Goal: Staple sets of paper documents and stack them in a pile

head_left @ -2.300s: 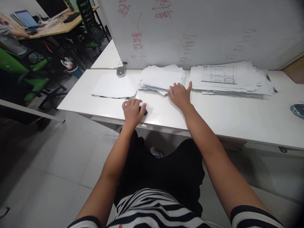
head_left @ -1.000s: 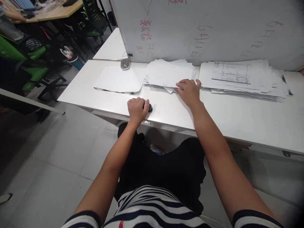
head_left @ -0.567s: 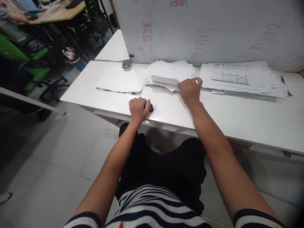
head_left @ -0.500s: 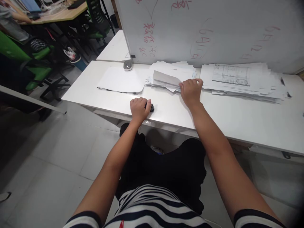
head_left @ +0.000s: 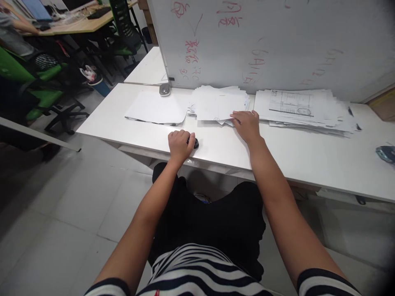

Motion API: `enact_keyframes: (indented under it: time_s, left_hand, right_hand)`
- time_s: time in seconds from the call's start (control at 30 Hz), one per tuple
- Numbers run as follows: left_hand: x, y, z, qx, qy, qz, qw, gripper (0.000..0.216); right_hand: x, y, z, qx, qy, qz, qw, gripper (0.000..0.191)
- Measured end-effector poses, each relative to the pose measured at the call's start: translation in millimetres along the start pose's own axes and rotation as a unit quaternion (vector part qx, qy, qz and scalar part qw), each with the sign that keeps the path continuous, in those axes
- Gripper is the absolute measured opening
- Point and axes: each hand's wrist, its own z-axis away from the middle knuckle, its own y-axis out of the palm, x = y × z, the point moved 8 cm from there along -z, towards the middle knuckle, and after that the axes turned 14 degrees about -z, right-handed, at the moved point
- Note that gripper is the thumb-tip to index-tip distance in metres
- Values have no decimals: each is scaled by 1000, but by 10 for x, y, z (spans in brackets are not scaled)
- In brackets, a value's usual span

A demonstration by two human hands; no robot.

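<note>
My left hand (head_left: 180,144) is closed around a small black object (head_left: 196,143) near the front edge of the white desk. Most of that object is hidden under the fingers, so its kind cannot be made out. My right hand (head_left: 247,124) has its fingers closed at the lower right corner of a white sheet of paper (head_left: 217,105). The sheet lies almost flat on top of the middle paper stack (head_left: 191,109), slightly past its front edge.
A thin paper pile (head_left: 154,107) lies to the left, with a grey rounded device (head_left: 164,89) behind it. A thick paper stack (head_left: 293,109) lies to the right. Behind stands a whiteboard (head_left: 277,37) with red writing. A dark object (head_left: 385,153) sits at far right.
The sheet at my right hand was lifted and folded over; now it lies flatter on the stack. My left hand has stayed at the black object. The view has shifted slightly.
</note>
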Motion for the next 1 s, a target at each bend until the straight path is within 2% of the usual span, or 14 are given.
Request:
enact_keyframes:
  time_s: [0.2,0.4,0.53,0.67,0.77,0.83,0.9,1.0]
  left_hand:
    - [16,17,-7,-1,-3,7,1000,36]
    - [58,36,-9,-10,-23,13,1000,36]
    - [146,-11,21,-11,-69,53,996,31]
    - [40,-166,62,-16,-27,134,990,37]
    - [-5,-327,48,-32,-72,240,968,58]
    - [-35,-368,10,-11,-125,329,936,69]
    - [-135,-349,-42,55,-143,407,900,67]
    - [-239,-337,-90,136,-147,464,863,47]
  right_hand:
    - [107,-47,-37,-46,-24,36,998,32]
    - [397,-429,81,-136,-62,39,988,36]
    - [691,-774,465,-177,-39,-12,983,39]
    - [797,-988,1005,-166,46,-147,974,38]
    - [723,-1007,1328,-138,132,-265,945,37]
    - [669,-1023,1464,-142,160,-318,924,37]
    - [616,-1043,1540,-155,172,-354,906,37]
    - [520,-1042,1595,-165,189,-400,881,36]
